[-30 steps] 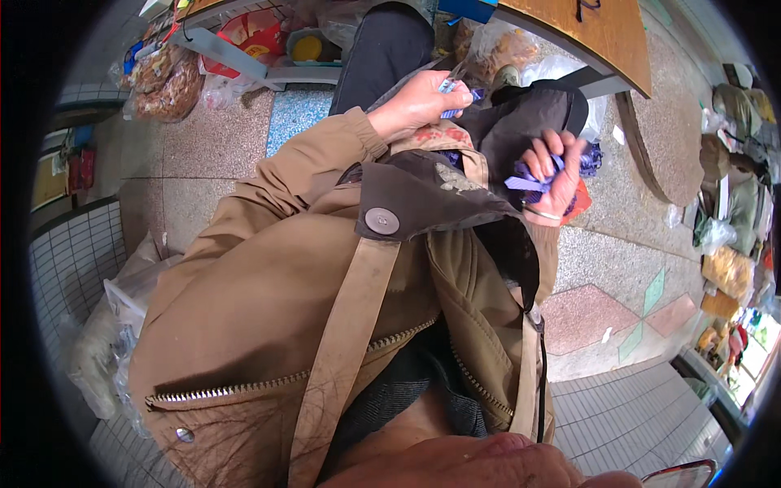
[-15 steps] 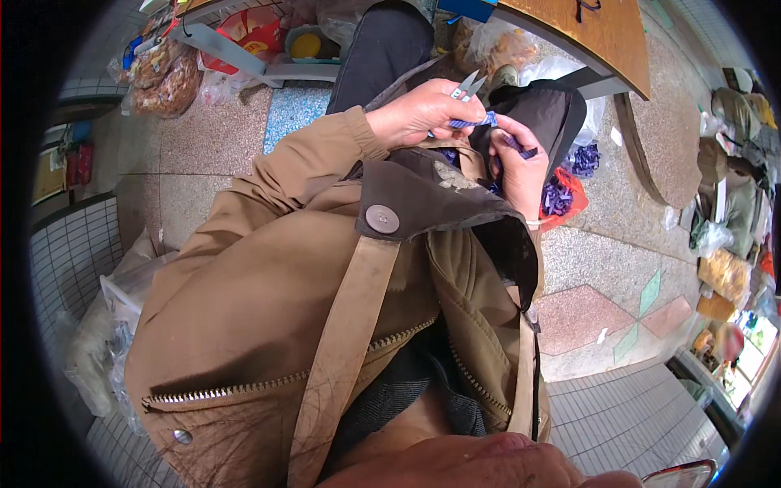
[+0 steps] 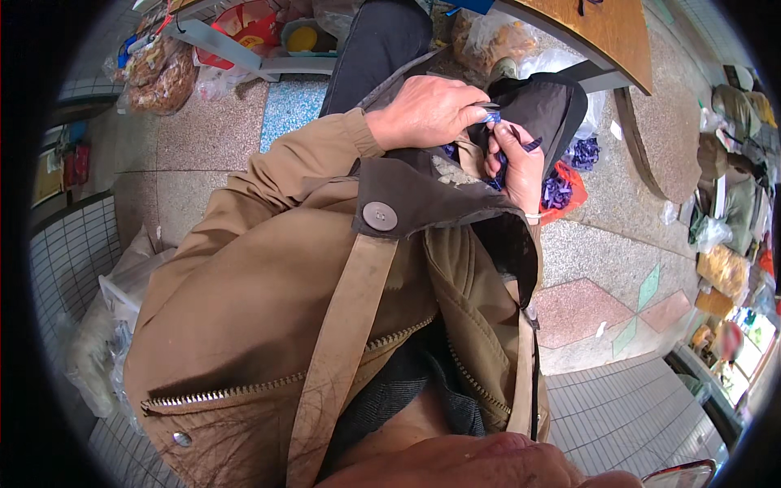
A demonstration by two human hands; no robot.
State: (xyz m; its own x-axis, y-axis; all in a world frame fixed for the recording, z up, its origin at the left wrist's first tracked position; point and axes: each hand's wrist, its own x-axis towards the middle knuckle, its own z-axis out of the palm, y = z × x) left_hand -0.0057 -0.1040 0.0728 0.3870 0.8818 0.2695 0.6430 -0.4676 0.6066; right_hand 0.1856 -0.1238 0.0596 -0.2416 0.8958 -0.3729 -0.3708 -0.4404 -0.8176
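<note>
Over my lap, my left hand [image 3: 429,112] is closed on a small pair of thread snips [image 3: 488,106], whose metal shows just past the thumb. A blue-and-white patterned strip [image 3: 492,117] lies at the snips, between the two hands. Just right of it, my right hand [image 3: 522,161] pinches a dark blue fabric strip [image 3: 533,145] between thumb and fingers. More of the blue strip hangs below that hand, partly hidden by the dark apron [image 3: 439,191]. Whether the snips' blades touch the strip I cannot tell.
Beside my right wrist, a red plastic bag [image 3: 576,193] holds purple-blue strips, with a loose pile [image 3: 583,154] near it. A wooden table [image 3: 602,32] stands ahead. Filled plastic bags [image 3: 163,81] sit at the far left. Bundles [image 3: 736,122] line the right side.
My left hand has turned over, and the snips' blades, which pointed up and apart, now lie lower by the strip. My right hand has moved slightly down.
</note>
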